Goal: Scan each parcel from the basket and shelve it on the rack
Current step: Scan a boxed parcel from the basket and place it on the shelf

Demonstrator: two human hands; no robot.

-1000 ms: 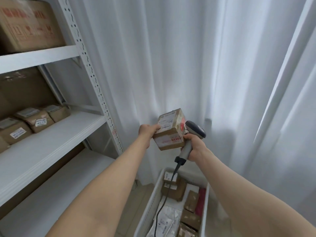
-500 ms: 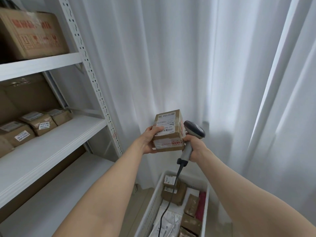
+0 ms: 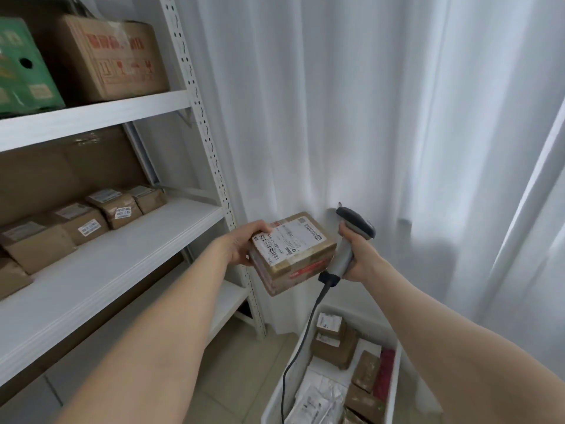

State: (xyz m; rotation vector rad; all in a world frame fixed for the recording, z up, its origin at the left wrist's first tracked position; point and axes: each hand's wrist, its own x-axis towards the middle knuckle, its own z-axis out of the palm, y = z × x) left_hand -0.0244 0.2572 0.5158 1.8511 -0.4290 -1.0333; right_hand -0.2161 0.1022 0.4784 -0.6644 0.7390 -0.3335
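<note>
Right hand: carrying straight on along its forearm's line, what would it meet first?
Probably the brown cardboard parcel held by the left hand, close beside the grey corded scanner in the right hand; depth unclear.

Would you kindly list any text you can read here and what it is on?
Held parcel: white label with barcode, print too small to read.
Large carton: red print and handling symbols, blurred.
Shelved parcels: sticker digits too blurred.

The left hand [image 3: 241, 247] gripped a labelled parcel [image 3: 293, 249]. At its three o'clock, the right hand [image 3: 362, 260] held a scanner [image 3: 356, 224].
</note>
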